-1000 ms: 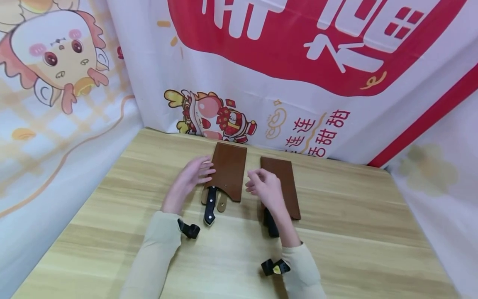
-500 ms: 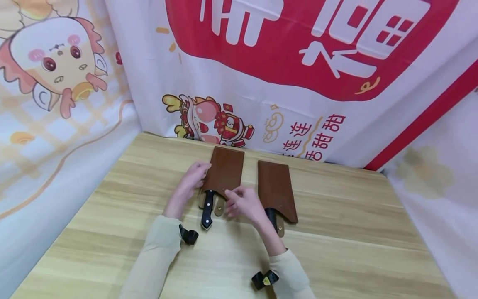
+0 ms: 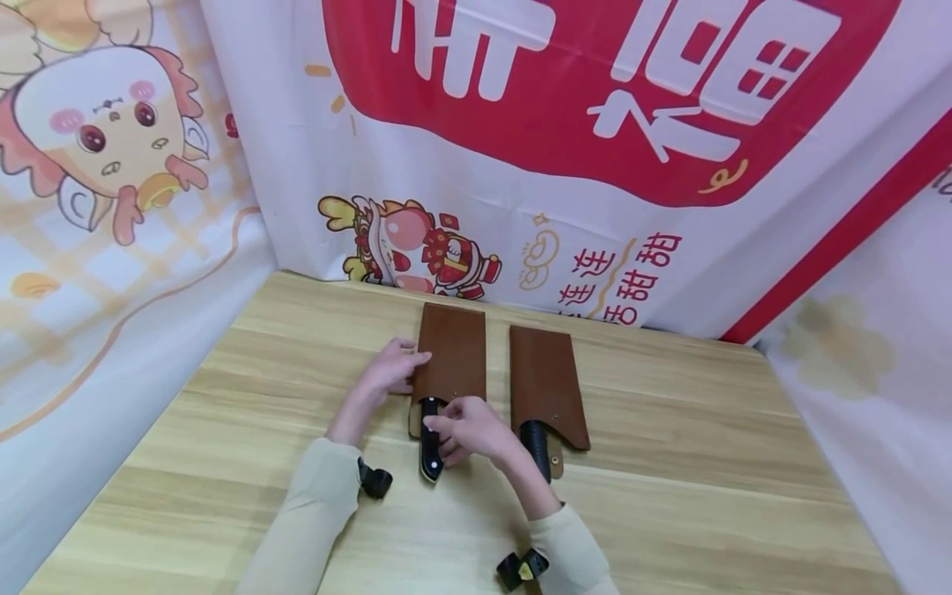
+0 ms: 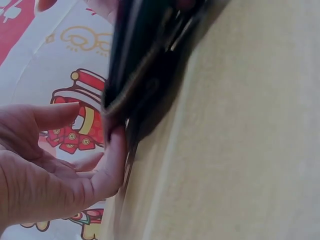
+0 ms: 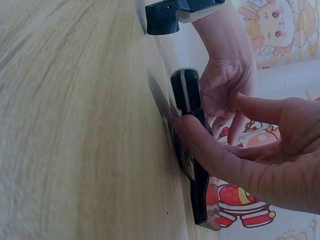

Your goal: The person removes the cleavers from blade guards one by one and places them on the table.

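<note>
A brown leather sheath lies on the table, with the black riveted handle of a knife sticking out of its near end. My left hand is at its left edge; in the left wrist view a finger touches the sheath's edge while the thumb stands apart. My right hand reaches over the knife handle from the right. In the right wrist view its fingers are spread about the handle, with a gap above it. A second brown sheath with a black ribbed handle lies to the right.
The wooden table meets a printed white and red cloth at the back, and more cloth hangs at both sides. Black cameras are strapped at the left wrist and right wrist.
My right hand has moved left from beside the right sheath to the left knife's handle. My left hand has stayed at the left sheath, which has turned slightly, its handle swinging right.
</note>
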A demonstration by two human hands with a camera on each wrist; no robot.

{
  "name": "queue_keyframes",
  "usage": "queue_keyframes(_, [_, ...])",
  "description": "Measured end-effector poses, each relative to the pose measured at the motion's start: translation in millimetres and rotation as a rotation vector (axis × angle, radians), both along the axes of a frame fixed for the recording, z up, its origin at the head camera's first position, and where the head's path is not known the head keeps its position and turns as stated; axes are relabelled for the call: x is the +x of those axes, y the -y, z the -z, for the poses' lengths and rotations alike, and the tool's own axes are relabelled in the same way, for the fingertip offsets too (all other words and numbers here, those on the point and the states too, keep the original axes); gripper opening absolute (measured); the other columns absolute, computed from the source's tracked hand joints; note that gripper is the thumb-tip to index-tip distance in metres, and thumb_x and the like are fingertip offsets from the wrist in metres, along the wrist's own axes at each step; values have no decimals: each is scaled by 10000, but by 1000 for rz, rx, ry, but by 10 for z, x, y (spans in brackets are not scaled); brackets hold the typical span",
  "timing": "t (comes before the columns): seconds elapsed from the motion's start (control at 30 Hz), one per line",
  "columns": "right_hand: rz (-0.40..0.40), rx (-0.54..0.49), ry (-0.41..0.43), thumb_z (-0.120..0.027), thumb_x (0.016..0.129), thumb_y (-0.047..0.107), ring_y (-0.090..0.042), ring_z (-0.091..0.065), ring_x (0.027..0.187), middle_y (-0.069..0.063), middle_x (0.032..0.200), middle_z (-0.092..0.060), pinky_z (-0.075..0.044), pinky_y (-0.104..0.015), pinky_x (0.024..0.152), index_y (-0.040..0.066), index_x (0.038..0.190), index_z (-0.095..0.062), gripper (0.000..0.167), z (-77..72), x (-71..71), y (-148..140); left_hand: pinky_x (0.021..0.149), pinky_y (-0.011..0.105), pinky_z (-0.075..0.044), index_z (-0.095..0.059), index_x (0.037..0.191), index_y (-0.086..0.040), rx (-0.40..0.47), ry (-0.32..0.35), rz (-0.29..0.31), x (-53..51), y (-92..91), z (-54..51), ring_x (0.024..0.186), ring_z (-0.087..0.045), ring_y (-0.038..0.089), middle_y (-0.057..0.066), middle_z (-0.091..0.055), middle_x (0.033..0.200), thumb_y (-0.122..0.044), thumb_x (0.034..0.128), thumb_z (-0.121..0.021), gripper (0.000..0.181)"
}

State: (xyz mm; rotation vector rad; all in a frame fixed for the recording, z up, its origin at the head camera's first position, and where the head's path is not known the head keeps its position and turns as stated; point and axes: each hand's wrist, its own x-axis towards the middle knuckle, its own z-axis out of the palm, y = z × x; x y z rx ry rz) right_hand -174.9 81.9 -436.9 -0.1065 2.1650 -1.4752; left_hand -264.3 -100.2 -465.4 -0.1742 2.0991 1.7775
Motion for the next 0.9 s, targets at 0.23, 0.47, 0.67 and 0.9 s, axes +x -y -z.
queue_keyframes(0.23, [-1,-23,8,-743,975,170,-376,-743,771,-165,807,-711,-633,-425,677,-129,1208,-591,409,33,-17,-15,982,520,-544,-356,1511,89,-89,-34,51,25,-62,5,1253,-567,406,311,-511,1424,-204,1049,-603,600])
queue_keyframes(0.47, [20,-2,-6,-821,910,168,-373,-742,699,-174,740,-697,-632,-422,659,-99,1147,-591,425,36,-20,-7,784,353,-581,-551,1275,65,-117,-62,86,57,-103,-44,964,-633,241,193,-650,1126,-163,1025,-616,345])
queue_keyframes(0.67, [32,-38,-44,-844,873,115,-377,-745,708,-173,794,-674,-632,-414,675,-77,1106,-585,397,5,-13,-8,637,256,-507,-529,1315,88,-43,-109,79,85,-123,-157,786,-637,173,190,-680,1056,-123,1030,-590,359])
queue_keyframes(0.9, [39,31,-158,-841,829,88,-251,-702,656,-97,812,-658,-605,-347,638,-61,1109,-601,398,-67,-10,-62,835,344,-491,-505,1318,85,-47,-160,14,110,-139,-309,938,-593,222,175,-620,1136,-130,1014,-629,393])
